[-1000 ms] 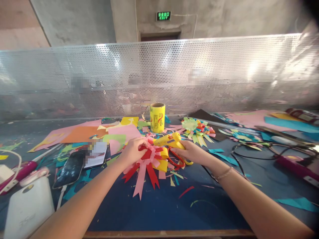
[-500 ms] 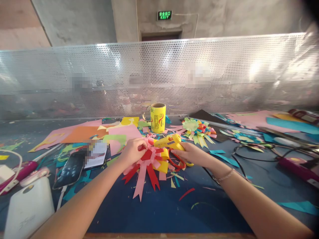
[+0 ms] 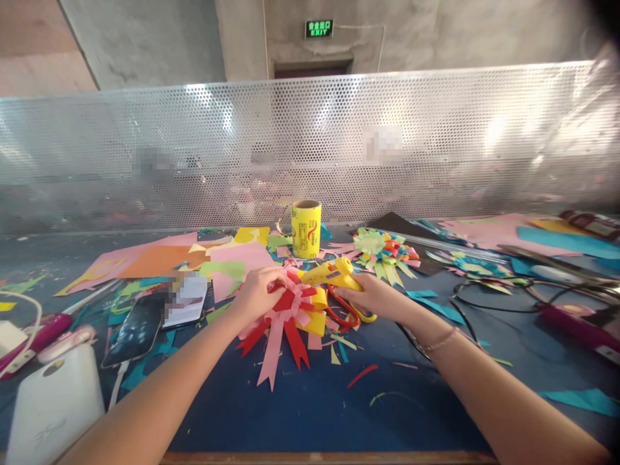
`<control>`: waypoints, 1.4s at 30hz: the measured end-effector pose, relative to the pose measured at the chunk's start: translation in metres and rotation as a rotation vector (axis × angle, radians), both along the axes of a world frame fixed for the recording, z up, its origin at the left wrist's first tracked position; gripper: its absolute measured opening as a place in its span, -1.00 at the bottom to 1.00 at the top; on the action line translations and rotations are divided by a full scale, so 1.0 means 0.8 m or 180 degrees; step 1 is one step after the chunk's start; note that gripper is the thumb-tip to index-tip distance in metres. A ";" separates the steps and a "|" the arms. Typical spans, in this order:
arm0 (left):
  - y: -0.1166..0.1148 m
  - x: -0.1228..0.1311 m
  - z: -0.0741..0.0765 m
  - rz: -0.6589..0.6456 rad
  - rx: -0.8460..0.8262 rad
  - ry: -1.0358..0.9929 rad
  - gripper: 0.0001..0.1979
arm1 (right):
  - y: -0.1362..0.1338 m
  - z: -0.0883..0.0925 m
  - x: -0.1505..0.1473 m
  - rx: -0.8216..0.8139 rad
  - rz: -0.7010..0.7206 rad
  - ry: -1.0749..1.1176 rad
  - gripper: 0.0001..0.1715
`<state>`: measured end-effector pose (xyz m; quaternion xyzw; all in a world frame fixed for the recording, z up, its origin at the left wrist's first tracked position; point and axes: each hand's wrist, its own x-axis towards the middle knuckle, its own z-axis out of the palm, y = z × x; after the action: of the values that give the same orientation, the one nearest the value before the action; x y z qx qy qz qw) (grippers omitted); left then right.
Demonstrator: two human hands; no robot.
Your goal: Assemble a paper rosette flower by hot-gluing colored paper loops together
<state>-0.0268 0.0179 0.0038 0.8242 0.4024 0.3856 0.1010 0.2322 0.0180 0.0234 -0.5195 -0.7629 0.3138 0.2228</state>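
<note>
A: Where is the paper flower lying?
B: Just in front of the yellow tube; the left hand is pinching its middle, fingers closed on it.
A: And the glue gun?
B: The right hand is gripping it tightly; its body is lying sideways, nozzle pointing left at the flower, very near.

Head-worn camera looks forward and down, close over the counter, facing a perforated metal screen.

bright daylight glares off the mesh screen; edges warp and blur.
</note>
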 end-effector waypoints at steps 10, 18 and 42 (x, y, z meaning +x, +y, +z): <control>0.004 0.000 -0.006 -0.0051 0.0269 0.0256 -0.85 | 0.006 0.005 0.009 0.0319 -0.0358 0.0336 -0.60; 0.003 0.000 -0.012 0.0037 0.0520 0.0962 -0.80 | 0.005 0.007 0.011 0.0290 -0.0460 0.0563 -0.58; -0.001 0.012 0.004 -0.0023 0.0339 0.1808 -0.78 | 0.004 0.007 0.013 0.0449 -0.0312 0.0444 -0.60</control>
<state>-0.0171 0.0173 0.0070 0.9047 0.3908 0.1595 -0.0578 0.2429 0.0213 0.0288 -0.5160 -0.7395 0.2834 0.3264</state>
